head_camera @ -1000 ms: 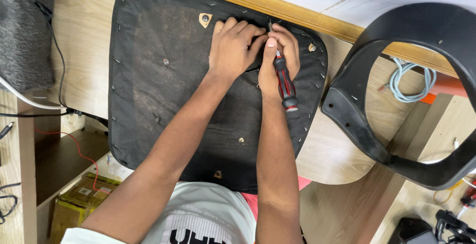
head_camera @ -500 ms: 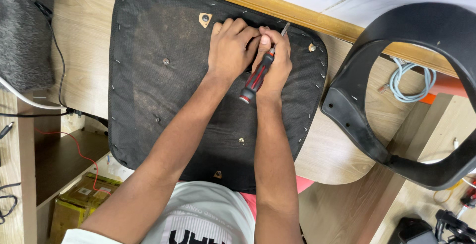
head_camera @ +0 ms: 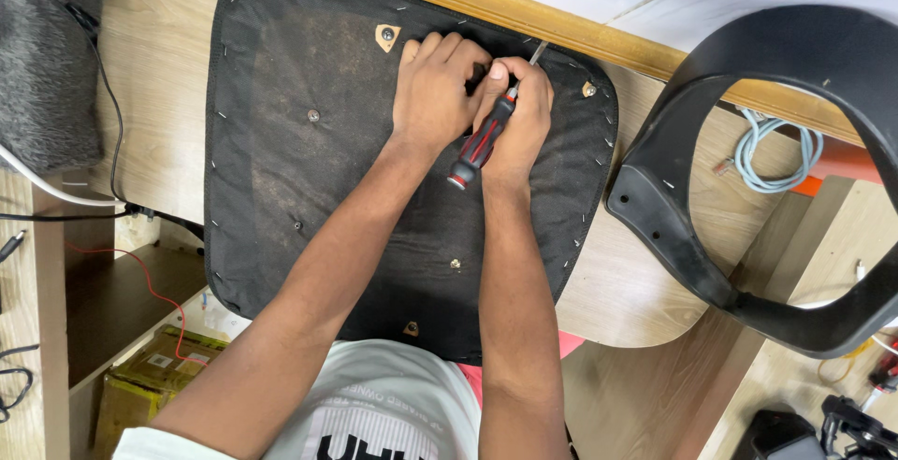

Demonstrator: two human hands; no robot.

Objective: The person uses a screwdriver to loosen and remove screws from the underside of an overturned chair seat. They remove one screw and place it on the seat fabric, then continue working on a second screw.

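Red-and-black-handled screwdriver (head_camera: 479, 140) sits clamped in the right hand (head_camera: 517, 122), its butt end pointing back toward the wrist and its metal tip poking out past the fingertips toward the far edge. It lies over a black fabric-covered seat pad (head_camera: 309, 170), turned underside up and stapled along its border. The left hand (head_camera: 432, 95) rests just beside the right hand, touching it, fingers curled and pressed flat onto the fabric; whether it pinches anything cannot be told. A second ago the handle pointed the other way, out to the right of the right hand; half a second ago it had already swung across to its present slant, and since then it has barely moved. Well to the right of both hands lies a black plastic chair back frame (head_camera: 673, 226) on the light wooden tabletop (head_camera: 159, 67).
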